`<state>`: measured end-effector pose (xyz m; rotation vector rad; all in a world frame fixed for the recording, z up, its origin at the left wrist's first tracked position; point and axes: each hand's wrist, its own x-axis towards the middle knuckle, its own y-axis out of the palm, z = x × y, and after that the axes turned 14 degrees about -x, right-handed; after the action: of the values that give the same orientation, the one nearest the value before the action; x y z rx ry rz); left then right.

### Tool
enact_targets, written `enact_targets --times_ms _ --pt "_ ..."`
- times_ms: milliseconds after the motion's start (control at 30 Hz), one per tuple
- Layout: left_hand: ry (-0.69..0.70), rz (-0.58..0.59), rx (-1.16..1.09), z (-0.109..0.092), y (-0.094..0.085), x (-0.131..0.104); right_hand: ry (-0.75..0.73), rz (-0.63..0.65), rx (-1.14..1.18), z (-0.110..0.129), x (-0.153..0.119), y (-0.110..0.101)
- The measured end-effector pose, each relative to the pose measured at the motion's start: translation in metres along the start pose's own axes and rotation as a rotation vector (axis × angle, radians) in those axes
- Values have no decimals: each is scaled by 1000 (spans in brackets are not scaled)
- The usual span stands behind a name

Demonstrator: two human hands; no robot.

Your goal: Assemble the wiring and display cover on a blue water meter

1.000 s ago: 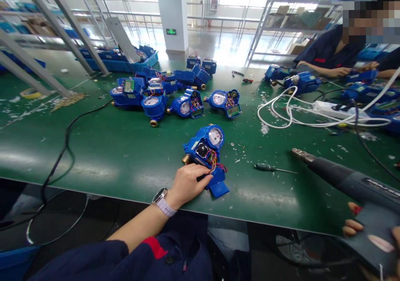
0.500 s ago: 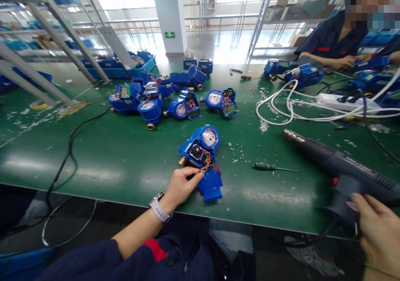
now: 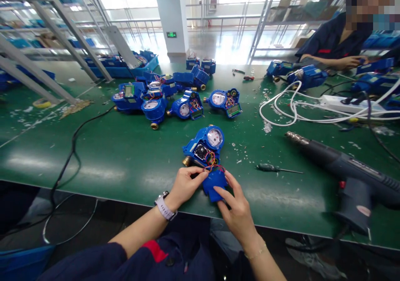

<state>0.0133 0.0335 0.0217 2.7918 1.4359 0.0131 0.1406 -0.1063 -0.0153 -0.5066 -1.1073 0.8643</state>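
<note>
In front of me on the green bench lies a blue water meter (image 3: 200, 147) with its round white dial showing and its side compartment open. Red and yellow wires (image 3: 213, 159) run from that compartment to a blue cover (image 3: 215, 181) nearest me. My left hand (image 3: 187, 185), thumb and forefinger together, pinches the wires at the cover's upper left corner. Around the cover's right side and lower flap curl the fingers of my right hand (image 3: 236, 206). A heat gun (image 3: 346, 164) rests at the right, apart from both hands. The wire ends under my left fingertips are hidden.
A screwdriver (image 3: 270, 168) lies right of the meter. Several other blue meters (image 3: 153, 108) stand farther back. White cable (image 3: 293, 106) loops beside a power strip (image 3: 350, 104). A black cord (image 3: 73, 143) crosses the left side. A co-worker (image 3: 336, 43) works at the far right.
My right hand has let go of the heat gun's handle and come left to take hold of the blue cover. My left hand stays at the wires.
</note>
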Motion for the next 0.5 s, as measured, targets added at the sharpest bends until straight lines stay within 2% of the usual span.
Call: enact_targets --times_ms 133,300,500 --pt "-92 -12 -192 3 -4 8 -7 -12 4 -3 -3 3" --pt "-123 22 -230 1 -16 12 14 -30 -2 1 -3 0" --pt "71 -235 -32 -4 -62 4 14 -29 -38 2 -2 1"
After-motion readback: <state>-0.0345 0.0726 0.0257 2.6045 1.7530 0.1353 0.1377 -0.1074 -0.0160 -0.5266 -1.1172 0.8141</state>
